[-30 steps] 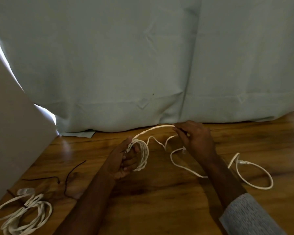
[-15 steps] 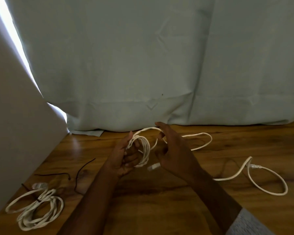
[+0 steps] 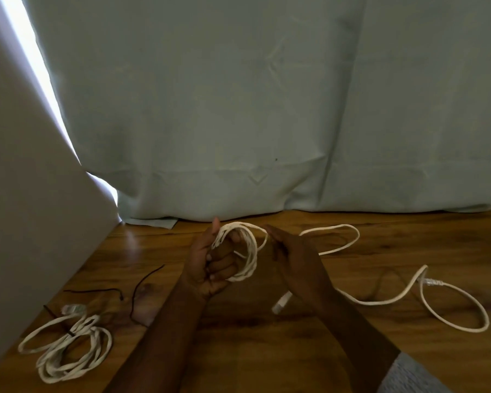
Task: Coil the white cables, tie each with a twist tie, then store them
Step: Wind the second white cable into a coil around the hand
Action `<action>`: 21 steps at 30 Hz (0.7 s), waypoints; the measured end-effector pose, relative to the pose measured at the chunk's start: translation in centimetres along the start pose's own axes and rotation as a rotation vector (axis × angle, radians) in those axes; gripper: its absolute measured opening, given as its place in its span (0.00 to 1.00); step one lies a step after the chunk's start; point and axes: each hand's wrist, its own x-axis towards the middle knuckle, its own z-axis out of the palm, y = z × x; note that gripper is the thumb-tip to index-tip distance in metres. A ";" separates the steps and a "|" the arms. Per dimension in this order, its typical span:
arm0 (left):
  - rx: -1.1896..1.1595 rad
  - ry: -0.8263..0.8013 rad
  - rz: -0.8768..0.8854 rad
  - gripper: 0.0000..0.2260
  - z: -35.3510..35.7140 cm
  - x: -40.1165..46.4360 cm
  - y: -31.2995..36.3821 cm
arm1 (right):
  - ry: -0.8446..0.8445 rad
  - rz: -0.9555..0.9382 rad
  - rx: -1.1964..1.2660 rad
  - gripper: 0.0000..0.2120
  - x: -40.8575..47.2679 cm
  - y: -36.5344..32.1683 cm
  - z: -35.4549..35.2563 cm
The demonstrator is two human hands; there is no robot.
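My left hand (image 3: pixel 210 262) grips a coil of white cable (image 3: pixel 248 251), several loops wound around its fingers. My right hand (image 3: pixel 295 256) is just right of the coil and pinches the cable strand where it leaves the coil. The loose tail of the cable (image 3: pixel 380 300) runs right across the wooden floor and ends in a loop with a clear plug (image 3: pixel 432 282). Another plug end (image 3: pixel 281 303) hangs below my right wrist. A second white cable (image 3: pixel 68 347), coiled and bound with a dark tie, lies at the lower left.
Two loose black twist ties (image 3: pixel 142 285) (image 3: pixel 97 292) lie on the wooden floor (image 3: pixel 267 350) left of my left arm. A pale green curtain (image 3: pixel 238 109) hangs along the back. A grey wall panel (image 3: pixel 26 208) closes off the left side.
My right hand has swung from the right back to the coil, laying another loop onto it. The loose tail on the floor has shortened and shifted.
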 end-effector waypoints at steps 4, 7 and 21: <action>-0.044 0.015 0.087 0.29 -0.5 0.0 0.8 | -0.166 0.021 -0.051 0.25 -0.9 -1.0 1.1; -0.054 0.072 0.149 0.30 -1.3 -0.3 1.6 | -0.236 0.030 -0.096 0.27 -1.0 -1.7 1.4; 0.063 0.324 0.280 0.27 -0.6 0.1 0.8 | -0.457 0.073 -0.192 0.41 -2.2 -2.8 1.4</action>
